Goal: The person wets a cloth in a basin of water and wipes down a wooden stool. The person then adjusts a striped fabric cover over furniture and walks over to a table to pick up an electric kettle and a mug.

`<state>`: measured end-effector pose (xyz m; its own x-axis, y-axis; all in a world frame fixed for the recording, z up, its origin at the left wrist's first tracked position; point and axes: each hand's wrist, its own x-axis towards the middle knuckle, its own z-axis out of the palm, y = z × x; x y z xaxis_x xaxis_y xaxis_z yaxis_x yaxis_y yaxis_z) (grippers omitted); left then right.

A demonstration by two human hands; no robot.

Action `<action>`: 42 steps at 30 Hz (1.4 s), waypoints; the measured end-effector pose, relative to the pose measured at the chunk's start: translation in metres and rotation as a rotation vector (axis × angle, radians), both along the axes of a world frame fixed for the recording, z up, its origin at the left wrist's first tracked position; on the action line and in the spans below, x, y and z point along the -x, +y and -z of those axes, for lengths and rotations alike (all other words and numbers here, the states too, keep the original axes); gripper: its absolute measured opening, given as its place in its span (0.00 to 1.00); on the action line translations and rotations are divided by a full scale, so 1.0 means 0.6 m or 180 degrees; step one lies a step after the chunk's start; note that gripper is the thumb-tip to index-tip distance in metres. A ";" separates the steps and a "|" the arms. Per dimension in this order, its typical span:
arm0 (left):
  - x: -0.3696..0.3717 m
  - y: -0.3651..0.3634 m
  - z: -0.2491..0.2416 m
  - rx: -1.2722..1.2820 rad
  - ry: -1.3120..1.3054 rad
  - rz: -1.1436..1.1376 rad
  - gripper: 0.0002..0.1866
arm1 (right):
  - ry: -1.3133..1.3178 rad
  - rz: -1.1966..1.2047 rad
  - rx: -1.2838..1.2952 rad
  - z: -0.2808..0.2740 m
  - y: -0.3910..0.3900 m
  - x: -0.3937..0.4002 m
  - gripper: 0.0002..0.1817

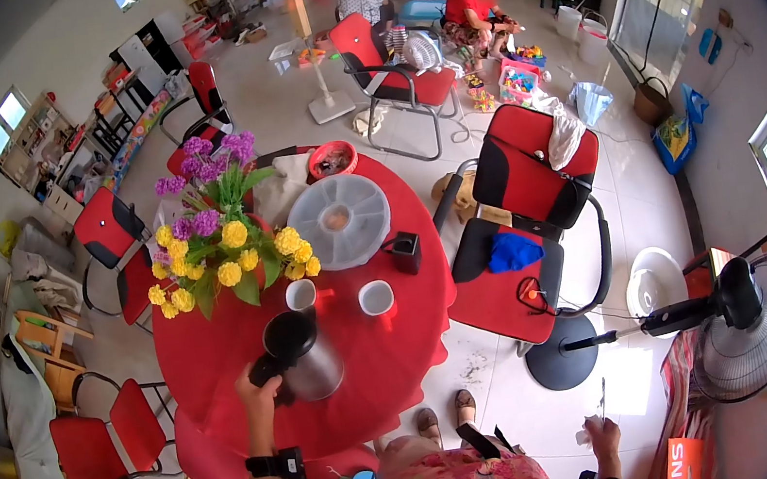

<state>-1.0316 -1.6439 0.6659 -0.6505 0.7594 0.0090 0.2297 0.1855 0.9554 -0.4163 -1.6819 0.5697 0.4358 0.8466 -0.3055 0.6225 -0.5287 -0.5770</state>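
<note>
On the red-covered round table [387, 337] stands a steel kettle [316, 374] with a black lid and handle. My left hand [257, 387] is closed around the kettle's handle. Just behind the kettle is a white mug [300, 296], and to its right a second white mug [376, 297]. My right hand [604, 436] hangs low at the right, away from the table, its fingers closed on a crumpled whitish piece [585, 437] that looks like tissue. A thin dark item also shows above these fingers.
The table also bears a flower bouquet [227, 242], a divided tray [340, 222], a red bowl [333, 159] and a black box [406, 253]. A red chair [531, 170] and a standing fan [751, 325] are at the right. Two people sit in the background.
</note>
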 end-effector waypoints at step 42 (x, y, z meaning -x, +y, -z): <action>-0.263 0.209 0.275 -0.0195 -0.2684 0.0282 0.24 | 0.0871 0.0785 0.1321 0.041 -0.165 -0.149 0.20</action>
<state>-0.8735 -1.5186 0.5006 -0.3962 0.8219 -0.4093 -0.5524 0.1427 0.8213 -0.3269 -1.7809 0.5450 0.4638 0.5139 -0.7216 0.3081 -0.8573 -0.4125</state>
